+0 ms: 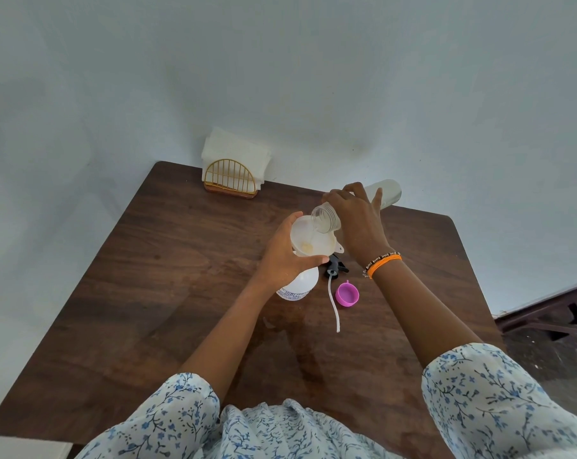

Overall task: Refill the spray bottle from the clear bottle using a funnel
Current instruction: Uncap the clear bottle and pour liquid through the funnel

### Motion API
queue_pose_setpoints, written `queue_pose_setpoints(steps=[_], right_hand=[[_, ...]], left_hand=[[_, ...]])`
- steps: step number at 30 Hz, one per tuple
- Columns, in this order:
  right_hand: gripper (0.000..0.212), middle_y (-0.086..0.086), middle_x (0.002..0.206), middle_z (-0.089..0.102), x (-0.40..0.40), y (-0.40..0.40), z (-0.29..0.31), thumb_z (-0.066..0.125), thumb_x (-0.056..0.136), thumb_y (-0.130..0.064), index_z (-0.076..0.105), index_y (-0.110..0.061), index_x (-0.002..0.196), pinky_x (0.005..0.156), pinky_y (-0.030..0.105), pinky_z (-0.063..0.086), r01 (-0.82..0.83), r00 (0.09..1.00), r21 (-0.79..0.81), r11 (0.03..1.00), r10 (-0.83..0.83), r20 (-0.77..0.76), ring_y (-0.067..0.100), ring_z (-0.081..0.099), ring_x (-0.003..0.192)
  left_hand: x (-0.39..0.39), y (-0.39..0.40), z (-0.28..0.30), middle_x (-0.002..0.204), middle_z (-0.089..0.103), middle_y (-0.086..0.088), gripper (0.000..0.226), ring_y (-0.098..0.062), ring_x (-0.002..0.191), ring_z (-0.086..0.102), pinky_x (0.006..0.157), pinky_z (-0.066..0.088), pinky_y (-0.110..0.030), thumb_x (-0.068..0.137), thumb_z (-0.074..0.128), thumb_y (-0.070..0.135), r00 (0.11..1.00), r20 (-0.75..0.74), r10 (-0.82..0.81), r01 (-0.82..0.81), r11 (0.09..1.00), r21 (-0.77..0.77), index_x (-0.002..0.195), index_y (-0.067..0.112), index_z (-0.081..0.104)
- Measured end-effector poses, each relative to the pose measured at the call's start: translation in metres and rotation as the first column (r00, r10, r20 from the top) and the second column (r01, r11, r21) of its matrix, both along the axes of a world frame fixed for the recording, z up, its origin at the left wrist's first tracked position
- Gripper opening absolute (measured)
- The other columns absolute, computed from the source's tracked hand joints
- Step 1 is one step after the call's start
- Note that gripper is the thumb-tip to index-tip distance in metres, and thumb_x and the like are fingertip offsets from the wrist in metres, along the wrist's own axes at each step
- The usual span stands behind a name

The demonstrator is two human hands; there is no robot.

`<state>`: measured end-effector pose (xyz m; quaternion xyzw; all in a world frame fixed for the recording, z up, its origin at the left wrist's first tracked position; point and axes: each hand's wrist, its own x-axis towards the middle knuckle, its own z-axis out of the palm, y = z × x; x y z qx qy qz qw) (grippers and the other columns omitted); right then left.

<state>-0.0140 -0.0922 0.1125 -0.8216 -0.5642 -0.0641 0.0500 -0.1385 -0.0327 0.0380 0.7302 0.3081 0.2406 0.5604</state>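
A white spray bottle (301, 283) stands uncapped on the brown table (167, 266), with a white funnel (308, 240) seated in its neck. My left hand (282, 256) grips the funnel and the bottle's neck. My right hand (356, 220) holds the clear bottle (384, 193) tipped nearly level, its open mouth over the funnel's rim, and a thin stream of liquid runs into the funnel. The black spray head (336, 265) with its white dip tube (334, 304) lies on the table just right of the spray bottle.
A pink cap (346, 294) lies open side up beside the dip tube. A gold wire napkin holder (231, 177) with white napkins stands at the table's far edge against the wall. Dark floor (552, 352) shows to the right of the table.
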Motion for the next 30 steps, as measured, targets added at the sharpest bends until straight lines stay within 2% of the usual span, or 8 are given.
queue_pose_setpoints(steps=[7, 12, 19, 24, 30], right_hand=[[0.054, 0.005, 0.127, 0.057, 0.0007, 0.0012, -0.0015, 0.066, 0.075, 0.000, 0.051, -0.013, 0.125, 0.106, 0.068, 0.011, -0.006, 1.000, 0.019, 1.000, 0.005, 0.012, 0.027, 0.034, 0.128], [0.052, 0.006, 0.124, 0.060, 0.0019, 0.0034, -0.0043, 0.067, 0.074, 0.002, 0.053, -0.013, 0.122, 0.104, 0.069, 0.012, -0.010, 1.000, 0.040, 0.999, 0.010, 0.014, 0.029, 0.036, 0.127], [0.051, 0.005, 0.126, 0.058, 0.0007, 0.0013, -0.0020, 0.067, 0.076, -0.001, 0.052, -0.013, 0.123, 0.106, 0.068, 0.010, -0.005, 1.000, 0.025, 1.000, 0.004, 0.011, 0.028, 0.035, 0.128], [0.050, 0.005, 0.126, 0.058, 0.0003, 0.0018, -0.0022, 0.067, 0.076, -0.001, 0.052, -0.013, 0.123, 0.106, 0.068, 0.009, -0.008, 1.000, 0.021, 1.000, 0.008, 0.007, 0.027, 0.034, 0.128], [0.050, 0.005, 0.126, 0.058, 0.0003, 0.0026, -0.0020, 0.067, 0.075, 0.000, 0.053, -0.013, 0.122, 0.106, 0.068, 0.009, -0.014, 1.000, 0.030, 0.999, 0.014, 0.009, 0.028, 0.035, 0.128]], left_hand=[[-0.0004, -0.0006, 0.0028, 0.140, 0.039, 0.001, 0.088, -0.006, 0.114, 0.037, 0.089, 0.040, -0.020, 0.069, 0.081, 0.023, 1.000, -0.010, -0.001, 0.001, 1.000, 0.004, 0.139, 0.023, 0.029], [0.0003, -0.0009, 0.0024, 0.141, 0.039, 0.000, 0.089, -0.013, 0.121, 0.040, 0.097, 0.043, -0.028, 0.068, 0.082, 0.025, 1.000, -0.023, 0.005, -0.005, 1.000, 0.011, 0.139, 0.023, 0.028], [0.0006, -0.0006, 0.0021, 0.139, 0.041, -0.001, 0.088, -0.011, 0.118, 0.041, 0.097, 0.044, -0.028, 0.068, 0.082, 0.024, 1.000, -0.016, 0.005, -0.005, 1.000, 0.003, 0.138, 0.024, 0.029], [0.0012, -0.0005, 0.0024, 0.139, 0.040, 0.000, 0.088, -0.011, 0.118, 0.040, 0.094, 0.042, -0.023, 0.069, 0.081, 0.025, 1.000, -0.020, 0.003, -0.003, 1.000, 0.016, 0.139, 0.024, 0.029], [0.0012, -0.0001, 0.0024, 0.141, 0.039, -0.001, 0.088, -0.012, 0.120, 0.041, 0.099, 0.043, -0.029, 0.069, 0.081, 0.026, 0.999, -0.036, 0.004, -0.003, 1.000, 0.021, 0.139, 0.024, 0.028]])
